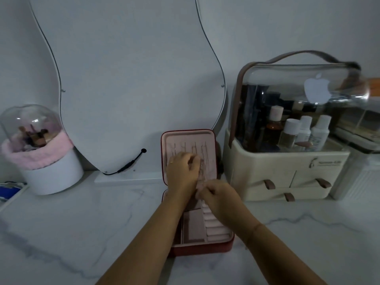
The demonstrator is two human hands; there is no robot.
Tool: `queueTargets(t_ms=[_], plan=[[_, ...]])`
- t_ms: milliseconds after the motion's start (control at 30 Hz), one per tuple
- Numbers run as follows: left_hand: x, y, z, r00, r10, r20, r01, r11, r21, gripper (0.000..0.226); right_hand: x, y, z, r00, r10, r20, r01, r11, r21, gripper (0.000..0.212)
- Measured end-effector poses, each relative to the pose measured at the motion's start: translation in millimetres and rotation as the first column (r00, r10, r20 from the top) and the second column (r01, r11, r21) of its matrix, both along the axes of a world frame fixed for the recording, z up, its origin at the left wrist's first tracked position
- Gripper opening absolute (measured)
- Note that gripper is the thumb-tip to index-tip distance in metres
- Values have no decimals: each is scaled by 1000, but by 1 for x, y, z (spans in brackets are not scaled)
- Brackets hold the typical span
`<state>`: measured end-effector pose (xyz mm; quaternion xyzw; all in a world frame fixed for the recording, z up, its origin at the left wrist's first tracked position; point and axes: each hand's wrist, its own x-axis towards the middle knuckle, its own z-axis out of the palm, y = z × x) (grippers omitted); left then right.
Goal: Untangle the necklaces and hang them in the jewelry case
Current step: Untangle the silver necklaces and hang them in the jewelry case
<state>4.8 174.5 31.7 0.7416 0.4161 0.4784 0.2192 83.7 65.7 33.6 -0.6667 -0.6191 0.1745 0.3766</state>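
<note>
**Figure. Two hands holding a necklace chain in front of an open jewelry case.**

The red, zip-edged jewelry case (213,242) with pale pink lining lies open on a white marble-patterned counter (82,233), its lid (189,135) standing upright. The left hand (182,171), fingers curled, is raised against the lid's lining and grips the upper end of a thin, pale necklace chain (201,175). The right hand (219,196), just below it over the tray, has its fingers bent in and pinches the lower end. Blur hides the fingertips. Other fine hanging chains (205,150) show in the lid. A wavy-edged mirror (133,79) stands behind, with a cream cosmetics organiser (287,167) under a clear dome cover to the right.
</note>
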Motion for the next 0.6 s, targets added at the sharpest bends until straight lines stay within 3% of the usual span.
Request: queueTargets(t_ms=[67, 133, 234, 300, 367, 434, 534, 601], plan=[[-1, -1, -5, 985, 87, -146, -72, 991, 110, 27, 3, -12, 0, 977, -24, 213, 21, 1000, 17, 30], [-2, -5, -5, 964, 137, -229, -103, 982, 155, 31, 6, -22, 9, 973, -15, 231, 23, 999, -34, 28], [-3, -4, -4, 966, 125, -226, -103, 989, 108, 42, 12, -19, 29, 998, -34, -49, 31, 997, -64, 25], [-5, -3, -6, 977, 102, -185, -91, 994, 65, 49, 14, -6, 39, 953, -60, -298, 56, 998, -22, 25], [-6, -5, -5, 994, 51, -102, -52, 999, -9, 43, 15, 12, 42, 896, -88, -435, 111, 993, 27, 26], [-5, -6, -5, 993, 36, -111, -39, 999, -28, 43, 14, 29, 44, 856, -108, -505, 173, 981, 83, 24], [-4, -3, -7, 986, 42, -163, -45, 999, -17, 60, 15, 52, 48, 821, -133, -555, 254, 956, 147, 21], [-4, -2, -7, 989, 42, -144, -47, 998, -35, 55, 15, 63, 48, 805, -174, -567, 297, 946, 132, 22]])
